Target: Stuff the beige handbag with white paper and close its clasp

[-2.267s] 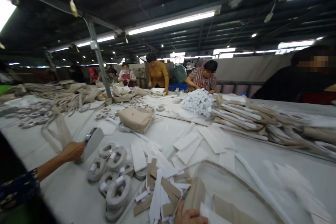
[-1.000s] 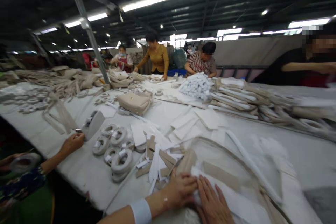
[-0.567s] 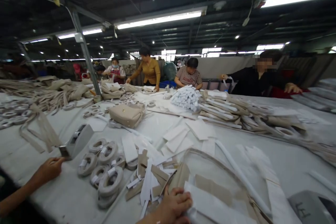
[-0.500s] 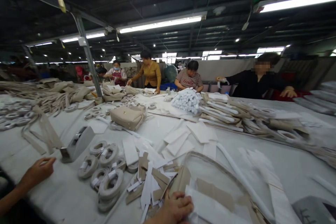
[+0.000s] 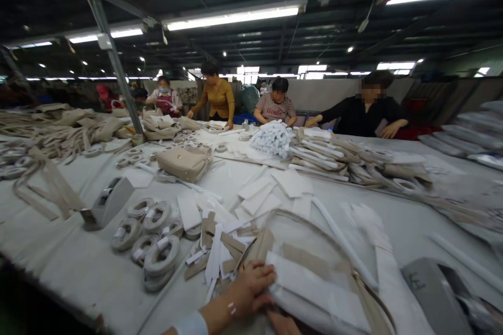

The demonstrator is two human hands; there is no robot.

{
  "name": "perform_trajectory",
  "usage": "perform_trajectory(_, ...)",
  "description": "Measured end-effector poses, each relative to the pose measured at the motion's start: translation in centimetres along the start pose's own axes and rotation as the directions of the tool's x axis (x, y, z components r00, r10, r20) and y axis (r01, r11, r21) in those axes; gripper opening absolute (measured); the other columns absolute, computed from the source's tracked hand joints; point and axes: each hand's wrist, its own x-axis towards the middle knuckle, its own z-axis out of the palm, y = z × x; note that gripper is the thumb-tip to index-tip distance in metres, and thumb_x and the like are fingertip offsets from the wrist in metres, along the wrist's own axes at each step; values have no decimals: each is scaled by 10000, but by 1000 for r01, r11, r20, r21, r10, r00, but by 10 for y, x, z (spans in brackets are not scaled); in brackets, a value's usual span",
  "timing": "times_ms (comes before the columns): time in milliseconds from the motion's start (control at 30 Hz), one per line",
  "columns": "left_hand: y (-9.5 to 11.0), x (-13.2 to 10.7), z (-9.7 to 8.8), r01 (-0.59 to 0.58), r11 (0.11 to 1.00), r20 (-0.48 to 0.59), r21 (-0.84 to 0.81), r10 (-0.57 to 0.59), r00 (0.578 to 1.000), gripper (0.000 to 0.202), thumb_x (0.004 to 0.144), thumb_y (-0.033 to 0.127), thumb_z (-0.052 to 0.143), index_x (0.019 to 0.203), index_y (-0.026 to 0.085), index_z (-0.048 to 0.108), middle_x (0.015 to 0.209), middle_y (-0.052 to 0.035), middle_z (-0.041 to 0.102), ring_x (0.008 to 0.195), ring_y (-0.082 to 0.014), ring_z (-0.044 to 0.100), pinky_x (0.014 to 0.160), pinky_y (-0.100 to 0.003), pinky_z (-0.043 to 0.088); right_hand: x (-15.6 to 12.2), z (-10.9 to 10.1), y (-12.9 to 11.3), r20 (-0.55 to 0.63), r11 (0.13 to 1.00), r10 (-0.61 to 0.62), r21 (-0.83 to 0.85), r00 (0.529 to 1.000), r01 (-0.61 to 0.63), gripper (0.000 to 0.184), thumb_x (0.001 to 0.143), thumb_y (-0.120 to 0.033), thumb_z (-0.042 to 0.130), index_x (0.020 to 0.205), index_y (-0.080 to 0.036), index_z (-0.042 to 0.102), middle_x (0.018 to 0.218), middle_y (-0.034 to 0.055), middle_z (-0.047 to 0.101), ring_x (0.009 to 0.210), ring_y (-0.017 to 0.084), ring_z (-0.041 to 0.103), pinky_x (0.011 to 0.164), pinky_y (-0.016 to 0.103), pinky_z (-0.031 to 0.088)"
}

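lower centre of frame: beige strapped bag (image 5: 306, 260), partly under white sheet (image 5: 318, 293) | at its left edge: left hand (image 5: 251, 288), fingers half-curled; cannot tell if gripping | just below: right hand (image 5: 283, 323), mostly hidden; cannot tell how open or whether holding | lower left: coiled straps (image 5: 157, 278); lower right: grey tape dispenser (image 5: 428, 290)

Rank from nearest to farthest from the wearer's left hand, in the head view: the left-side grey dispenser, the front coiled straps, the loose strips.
1. Loose strips, left and ahead of the left hand.
2. Front coiled straps, farther left.
3. Grey dispenser, left beyond the coils.
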Motion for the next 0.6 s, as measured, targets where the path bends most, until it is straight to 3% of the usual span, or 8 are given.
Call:
perform_trajectory(167,5,-5,0,87,995,17,-47,-86,996,503,886,464,538,1306,189,503,1329,-121,544,1236,-262,458,1045,-474,367,-14,-31,-9,76,995,-2,100,997,-5,413,863,-53,329,1176,-197,556,859,53,706,729,151,675,681,240,570)
perform_trajectory(500,24,-17,2,179,981,29,70,-181,983,476,906,467,501,1320,232,495,1330,-100,546,1146,-274,496,965,-481,411,-5,-63,-30,247,997,-82,21,966,79,319,832,-43,309,909,-173,590,621,26,579,555,150,521,507,257,397)
perform_trajectory(600,27,-20,3,172,980,19,99,-174,985,460,917,447,489,1328,241,483,1339,-82,542,1162,-278,480,965,-486,404,-3,-61,-35,218,988,-152,14,964,152,300,862,-69,297,854,-167,581,577,16,542,513,144,475,499,275,350)
